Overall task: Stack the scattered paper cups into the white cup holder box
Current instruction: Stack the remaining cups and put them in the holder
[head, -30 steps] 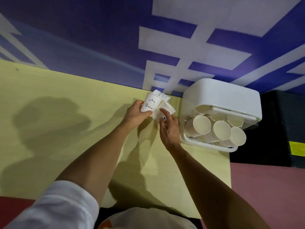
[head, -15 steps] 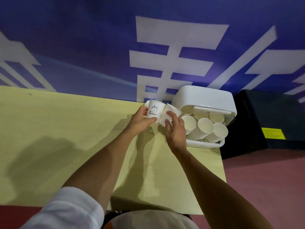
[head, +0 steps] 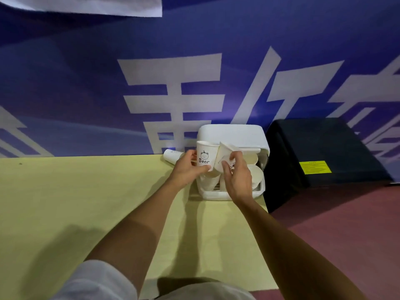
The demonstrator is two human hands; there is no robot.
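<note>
White paper "Bear" cup [head: 205,154] sits gripped in my left hand [head: 187,170], a tilted white paper cup [head: 225,151] pinched in my right hand [head: 238,180]. I should nest them squarely before loading the white plastic cup holder box [head: 231,134].

Setting: indoor event or display space. Indicated by: large blue printed backdrop banner with white characters [head: 86,83]; pale yellow tabletop [head: 65,202] set against it; dark red floor [head: 346,224]; black yellow-labelled cabinet [head: 313,148].

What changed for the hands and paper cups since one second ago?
Both hands moved right, in front of the white plastic cup holder box. The left hand holds the white paper cup printed "Bear"; the right hand now grips a tilted white paper cup. A third paper cup still lies on the yellow table.
</note>
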